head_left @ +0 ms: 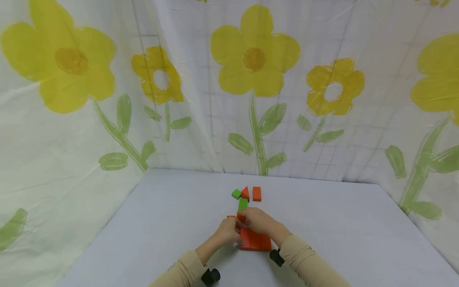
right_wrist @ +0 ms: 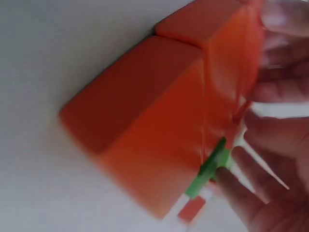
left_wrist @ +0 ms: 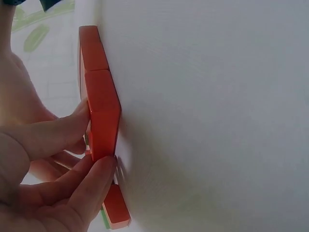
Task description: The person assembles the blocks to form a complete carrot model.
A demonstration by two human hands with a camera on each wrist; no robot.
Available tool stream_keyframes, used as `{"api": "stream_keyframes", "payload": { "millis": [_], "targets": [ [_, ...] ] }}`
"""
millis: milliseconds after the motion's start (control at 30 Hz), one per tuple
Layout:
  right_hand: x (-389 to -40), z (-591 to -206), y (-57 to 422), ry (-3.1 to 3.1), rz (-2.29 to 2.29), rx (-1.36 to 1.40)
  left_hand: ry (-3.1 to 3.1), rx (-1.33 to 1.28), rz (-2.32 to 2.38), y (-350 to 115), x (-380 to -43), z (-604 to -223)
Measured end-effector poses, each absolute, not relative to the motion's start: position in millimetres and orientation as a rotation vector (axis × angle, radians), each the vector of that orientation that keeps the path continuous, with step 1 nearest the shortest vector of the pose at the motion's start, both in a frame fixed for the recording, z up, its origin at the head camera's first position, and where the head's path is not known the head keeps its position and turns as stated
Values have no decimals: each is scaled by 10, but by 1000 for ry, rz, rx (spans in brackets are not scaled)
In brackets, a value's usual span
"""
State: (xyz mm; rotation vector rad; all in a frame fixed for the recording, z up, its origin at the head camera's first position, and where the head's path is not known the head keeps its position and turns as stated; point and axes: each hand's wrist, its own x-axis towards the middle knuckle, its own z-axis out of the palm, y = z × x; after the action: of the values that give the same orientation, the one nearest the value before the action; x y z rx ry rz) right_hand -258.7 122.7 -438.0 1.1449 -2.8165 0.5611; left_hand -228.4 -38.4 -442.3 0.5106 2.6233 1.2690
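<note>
Red blocks (head_left: 255,240) are set side by side just below the head view's centre, the leftmost pinched closely by the left hand (head_left: 228,231), seemingly to keep edges flush; whether anything is gripped by the right hand (head_left: 259,221) cannot be told; on the tabletop (head_left: 344,227), room for moving is offered toward both frame sides

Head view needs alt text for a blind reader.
A person's bare left hand and right hand are close together at a row of flat orange-red rectangular blocks on a white table; green and orange-red blocks lie beyond, before a white backdrop with yellow flowers.
</note>
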Motion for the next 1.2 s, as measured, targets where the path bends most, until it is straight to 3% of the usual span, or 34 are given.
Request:
{"api": "stream_keyframes", "payload": {
  "millis": [167, 900, 1200],
  "targets": [
    [-2632, -4421, 1157, -2711, 327, 1211, 2652, 488, 1255, -353, -2268, -4414],
    [-2703, -4407, 1134, -2695, 364, 1199, 2716, 503, 1143, -327, -2305, -4432],
    [-2638, -4285, 1265, -2807, 811, 821, 2695, 468, 1147, -306, -2273, -4363]
  ]
}}
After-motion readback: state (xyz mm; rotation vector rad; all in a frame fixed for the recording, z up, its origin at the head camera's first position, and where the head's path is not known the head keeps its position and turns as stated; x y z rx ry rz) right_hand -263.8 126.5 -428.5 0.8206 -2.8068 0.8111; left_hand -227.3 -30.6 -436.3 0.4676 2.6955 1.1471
